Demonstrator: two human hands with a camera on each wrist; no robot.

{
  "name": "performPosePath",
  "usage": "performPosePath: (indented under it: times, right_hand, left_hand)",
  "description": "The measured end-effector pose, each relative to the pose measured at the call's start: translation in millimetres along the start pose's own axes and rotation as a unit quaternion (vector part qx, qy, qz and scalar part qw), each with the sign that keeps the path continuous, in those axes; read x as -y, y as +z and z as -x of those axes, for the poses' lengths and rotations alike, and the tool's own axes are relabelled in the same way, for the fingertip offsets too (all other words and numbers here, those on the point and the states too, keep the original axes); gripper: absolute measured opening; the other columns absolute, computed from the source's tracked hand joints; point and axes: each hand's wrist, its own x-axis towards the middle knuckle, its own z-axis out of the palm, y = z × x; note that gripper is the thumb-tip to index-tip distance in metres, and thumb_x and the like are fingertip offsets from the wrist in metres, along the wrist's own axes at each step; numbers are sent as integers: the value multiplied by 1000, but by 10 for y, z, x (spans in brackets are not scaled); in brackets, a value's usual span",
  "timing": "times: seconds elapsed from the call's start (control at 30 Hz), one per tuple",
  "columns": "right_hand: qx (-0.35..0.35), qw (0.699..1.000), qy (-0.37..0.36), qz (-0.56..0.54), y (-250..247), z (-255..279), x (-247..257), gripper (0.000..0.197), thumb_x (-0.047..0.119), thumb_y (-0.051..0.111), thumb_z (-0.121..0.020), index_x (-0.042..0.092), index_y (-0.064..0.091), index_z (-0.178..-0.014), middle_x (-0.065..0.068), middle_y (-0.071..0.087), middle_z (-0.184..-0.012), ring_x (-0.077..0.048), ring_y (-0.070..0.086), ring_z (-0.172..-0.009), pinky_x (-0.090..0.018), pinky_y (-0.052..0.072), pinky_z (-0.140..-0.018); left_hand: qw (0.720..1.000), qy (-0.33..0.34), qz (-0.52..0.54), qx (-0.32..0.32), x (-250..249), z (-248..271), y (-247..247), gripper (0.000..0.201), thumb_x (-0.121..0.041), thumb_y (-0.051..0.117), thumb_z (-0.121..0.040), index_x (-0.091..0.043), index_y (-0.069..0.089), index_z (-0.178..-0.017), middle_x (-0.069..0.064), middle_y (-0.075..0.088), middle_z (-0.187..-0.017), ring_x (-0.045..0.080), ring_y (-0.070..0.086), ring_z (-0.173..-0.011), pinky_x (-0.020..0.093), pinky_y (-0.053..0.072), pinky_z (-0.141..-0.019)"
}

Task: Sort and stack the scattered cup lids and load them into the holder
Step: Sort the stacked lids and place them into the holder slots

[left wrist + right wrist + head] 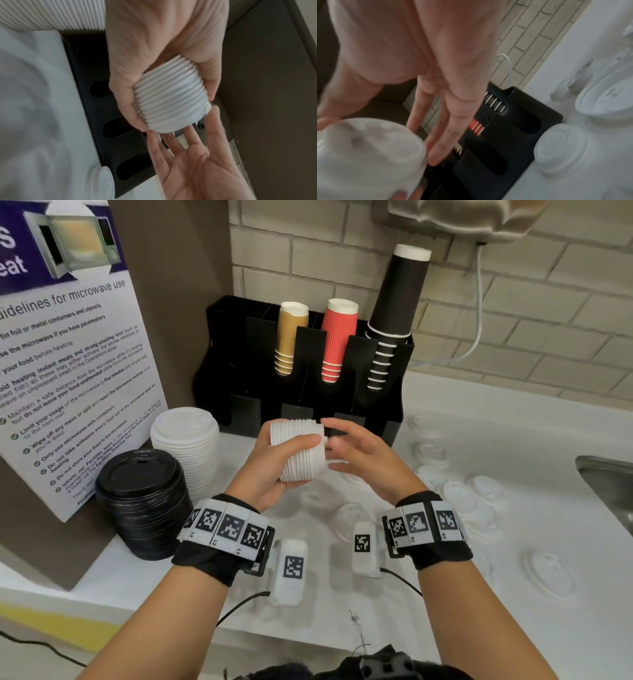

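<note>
My left hand (274,460) grips a sideways stack of small white lids (301,450), thumb across its ribbed side. In the left wrist view the stack (171,102) sits between thumb and fingers of that hand (154,54). My right hand (349,446) is at the stack's right end, fingers straight and spread, fingertips (188,129) against the end lid and holding nothing. The right wrist view shows the stack's end (368,155) blurred below the right hand (436,94). The black holder (306,364) stands just behind, its lower slots (111,128) dark.
A tall stack of larger white lids (186,440) and a stack of black lids (144,501) stand at the left. Several clear lids (486,487) lie scattered on the white counter (513,628) to the right. Paper cups (337,340) fill the holder's top. A sink (609,491) is at far right.
</note>
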Motion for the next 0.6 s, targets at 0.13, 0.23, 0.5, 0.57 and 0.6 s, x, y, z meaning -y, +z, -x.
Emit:
performPosePath:
  times: [0.13, 0.23, 0.5, 0.57, 0.6]
  right_hand:
    - [-14, 949, 81, 305, -100, 18, -139, 53, 54, 60, -85, 21, 56, -126, 3, 61, -114, -12, 57, -99, -22, 44, -82]
    - [83, 882, 171, 432, -96, 99, -278, 68, 54, 79, -67, 25, 55, -124, 6, 50, -110, -13, 49, -97, -25, 40, -78]
    - [118, 861, 189, 458, -90, 179, -427, 64, 32, 83, -65, 27, 55, -123, 5, 46, -105, -14, 48, -96, -25, 40, -77]
    - [91, 876, 188, 435, -143, 194, -412, 58, 32, 81, -68, 27, 56, -120, 4, 50, -107, -13, 50, -93, -23, 41, -75]
    - [60, 892, 177, 411, -185, 204, -391, 55, 32, 80, -69, 27, 57, -118, 4, 53, -107, -13, 52, -90, -21, 41, -73]
  left_hand:
    - [1000, -6, 10, -16, 28, -64, -38, 49, -21, 74, -76, -30, 47, -116, 4, 55, -121, 25, 56, -111, 47, 55, -83]
    - [1000, -7, 5, -13, 53, -93, -35, 46, -20, 73, -79, -31, 47, -114, 4, 54, -123, 25, 55, -111, 46, 55, -82]
    - [1000, -7, 3, -3, 82, -103, -24, 52, -24, 77, -71, -34, 47, -113, 2, 54, -122, 24, 55, -109, 40, 57, -71]
    - [1000, -9, 0, 3, 80, -99, -26, 57, -28, 78, -65, -34, 47, -113, 2, 54, -122, 24, 55, -110, 40, 57, -72]
    - [1000, -10, -4, 5, 81, -94, -27, 60, -30, 78, -61, -34, 47, -112, 1, 54, -121, 24, 55, -110, 41, 57, -73]
